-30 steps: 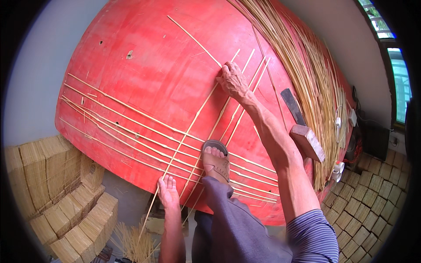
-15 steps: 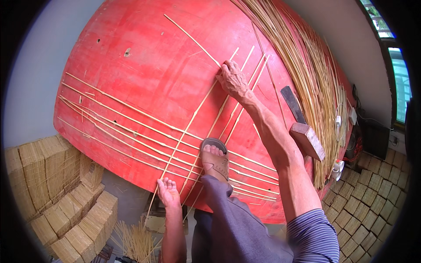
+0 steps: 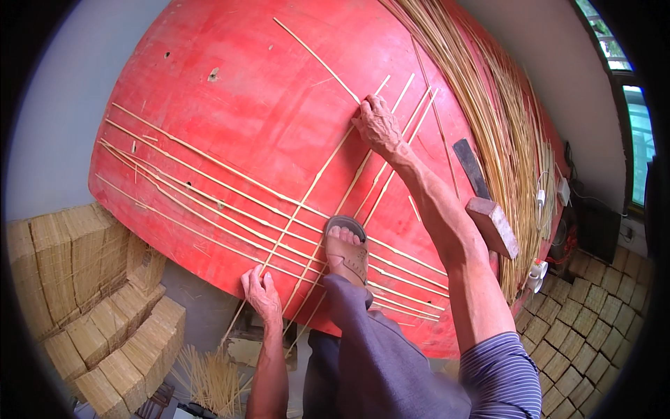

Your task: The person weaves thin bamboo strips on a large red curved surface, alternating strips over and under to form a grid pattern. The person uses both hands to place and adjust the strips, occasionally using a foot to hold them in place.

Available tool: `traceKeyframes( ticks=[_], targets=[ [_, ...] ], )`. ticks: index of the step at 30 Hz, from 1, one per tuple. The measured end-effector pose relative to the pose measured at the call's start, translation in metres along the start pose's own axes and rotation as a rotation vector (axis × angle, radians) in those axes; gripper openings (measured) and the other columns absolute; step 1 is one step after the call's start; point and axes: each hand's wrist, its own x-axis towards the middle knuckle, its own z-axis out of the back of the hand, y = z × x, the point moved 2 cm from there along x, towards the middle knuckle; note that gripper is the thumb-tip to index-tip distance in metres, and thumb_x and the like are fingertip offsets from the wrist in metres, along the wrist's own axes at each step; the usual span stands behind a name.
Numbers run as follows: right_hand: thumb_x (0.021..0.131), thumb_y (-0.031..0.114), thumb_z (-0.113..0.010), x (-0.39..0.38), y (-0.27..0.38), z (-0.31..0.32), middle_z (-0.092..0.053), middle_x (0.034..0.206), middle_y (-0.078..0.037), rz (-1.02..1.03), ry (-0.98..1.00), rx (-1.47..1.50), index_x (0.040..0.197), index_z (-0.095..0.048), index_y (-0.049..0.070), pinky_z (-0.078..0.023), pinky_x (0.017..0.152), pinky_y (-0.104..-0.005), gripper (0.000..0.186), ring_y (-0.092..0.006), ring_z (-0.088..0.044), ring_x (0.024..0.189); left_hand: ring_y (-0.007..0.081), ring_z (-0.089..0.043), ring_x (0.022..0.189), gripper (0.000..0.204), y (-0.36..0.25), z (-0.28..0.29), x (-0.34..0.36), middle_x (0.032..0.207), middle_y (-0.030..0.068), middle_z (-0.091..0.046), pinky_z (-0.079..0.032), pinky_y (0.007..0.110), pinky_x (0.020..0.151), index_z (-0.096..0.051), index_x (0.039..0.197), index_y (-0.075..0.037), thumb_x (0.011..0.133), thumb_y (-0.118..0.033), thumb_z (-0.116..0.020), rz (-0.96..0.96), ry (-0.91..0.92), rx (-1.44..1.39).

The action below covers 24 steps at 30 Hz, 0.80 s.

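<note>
Thin pale cane strips (image 3: 174,150) form a crossing grid on a curved red board (image 3: 195,84). My right hand (image 3: 377,126) pinches a long strip near the grid's upper end, where a loose strip slants off leftward. At the board's lower edge my left hand (image 3: 259,290) has its fingers curled on the same long strip. My sandalled foot (image 3: 345,251) presses on the grid between both hands. Right of my forearm lie a dark flat blade (image 3: 469,164) and a wooden block (image 3: 492,227).
Long cane bundles (image 3: 509,140) cover the board's right side. Stacked woven bundles (image 3: 105,328) stand at lower left, more (image 3: 586,321) at lower right. Loose short sticks (image 3: 209,377) lie below the board. A power strip and cables (image 3: 562,188) sit by the wall near a window (image 3: 635,140).
My left hand has turned from palm-up with spread fingers to curled onto the strip, a little left and higher. The view has shifted slightly; my right hand and foot keep their places.
</note>
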Motion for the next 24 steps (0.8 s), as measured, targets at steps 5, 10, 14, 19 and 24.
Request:
traceKeyframes(
  ticks=[5,10,14,19,24],
  targets=[
    [0.082,0.021,-0.073,-0.004,-0.001,-0.003,-0.055,0.115,-0.021,0.001,-0.003,0.024,0.108,-0.059,-0.005,-0.048,0.098,-0.0443,0.039,-0.0380,-0.053,0.115,0.0230,-0.057,0.082,0.032,-0.004,-0.003,-0.006,0.106,0.0136,-0.055,-0.050,0.035,0.071,-0.062,0.119,0.002,0.087,0.001,-0.066,0.081,0.023,-0.076],
    [0.083,0.021,-0.073,-0.004,-0.003,0.000,-0.055,0.115,-0.022,-0.010,0.019,0.042,0.107,-0.059,-0.005,-0.048,0.098,-0.0449,0.039,-0.0382,-0.053,0.115,0.0173,-0.052,0.069,0.032,-0.003,-0.007,-0.006,0.102,0.0103,-0.055,-0.046,0.031,0.063,-0.064,0.117,0.001,0.086,0.001,-0.069,-0.026,-0.020,-0.012],
    [0.082,0.021,-0.074,-0.002,0.001,0.004,-0.055,0.115,-0.022,0.002,0.011,0.040,0.108,-0.059,-0.005,-0.048,0.097,-0.0458,0.040,-0.0384,-0.053,0.116,0.0222,-0.055,0.076,0.033,-0.003,-0.008,-0.006,0.104,0.0125,-0.056,-0.047,0.034,0.065,-0.064,0.117,0.000,0.084,-0.001,-0.070,-0.035,-0.023,0.017],
    [0.083,0.020,-0.071,-0.005,0.009,0.001,-0.057,0.112,-0.022,0.135,-0.123,0.044,0.109,-0.059,-0.002,-0.046,0.089,-0.0515,0.036,-0.0395,-0.055,0.103,0.0294,-0.059,0.087,0.031,-0.002,-0.006,-0.003,0.106,0.0152,-0.056,-0.050,0.038,0.072,-0.064,0.115,-0.001,0.085,-0.004,-0.071,-0.086,-0.053,0.123],
    [0.084,0.006,-0.062,-0.050,0.112,0.006,-0.062,0.099,-0.016,0.253,0.183,0.427,0.099,-0.062,0.003,-0.054,0.070,-0.0438,0.016,-0.0354,-0.065,0.087,0.0287,-0.059,0.083,0.030,0.007,-0.005,-0.004,0.105,0.0148,-0.056,-0.051,0.038,0.070,-0.064,0.114,-0.003,0.085,-0.007,-0.071,0.016,-0.008,0.048]
  ],
)
